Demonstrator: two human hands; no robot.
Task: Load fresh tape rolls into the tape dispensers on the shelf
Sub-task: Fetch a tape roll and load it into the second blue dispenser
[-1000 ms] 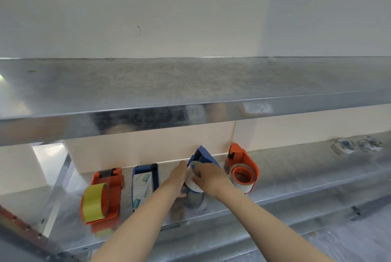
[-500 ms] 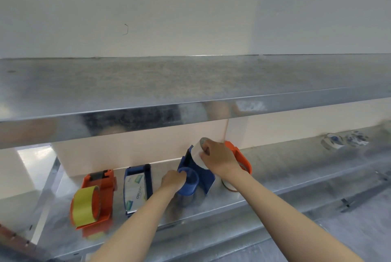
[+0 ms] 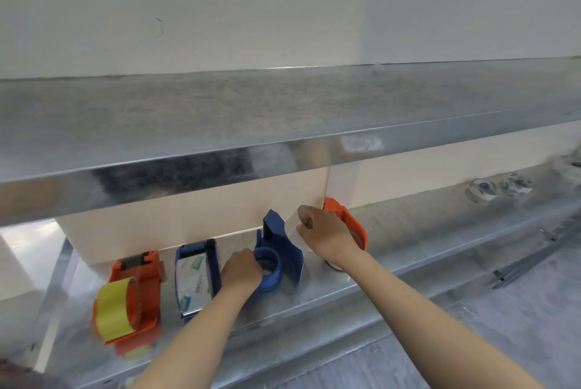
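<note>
On the lower metal shelf [image 3: 408, 250] stand several tape dispensers. A blue dispenser [image 3: 283, 244] in the middle has a bare round hub [image 3: 268, 266]; my left hand [image 3: 240, 269] grips that hub's left side. My right hand [image 3: 323, 231] holds a clear, whitish tape roll [image 3: 294, 233] just right of the blue dispenser's upright blade end. Behind my right hand is an orange dispenser [image 3: 349, 218], partly hidden. Further left lie a blue dispenser [image 3: 196, 275] with a printed roll and an orange dispenser [image 3: 132, 297] with a yellow roll.
An upper metal shelf [image 3: 283, 143] overhangs the work area at mid-frame. Loose tape rolls [image 3: 493, 189] lie far right on the lower shelf. A pale wall stands behind. The grey floor [image 3: 518, 310] shows at the lower right.
My right hand lifted the clear roll off the blue dispenser's hub and holds it up to the right. My left hand shifted onto the bare hub. The view moved closer.
</note>
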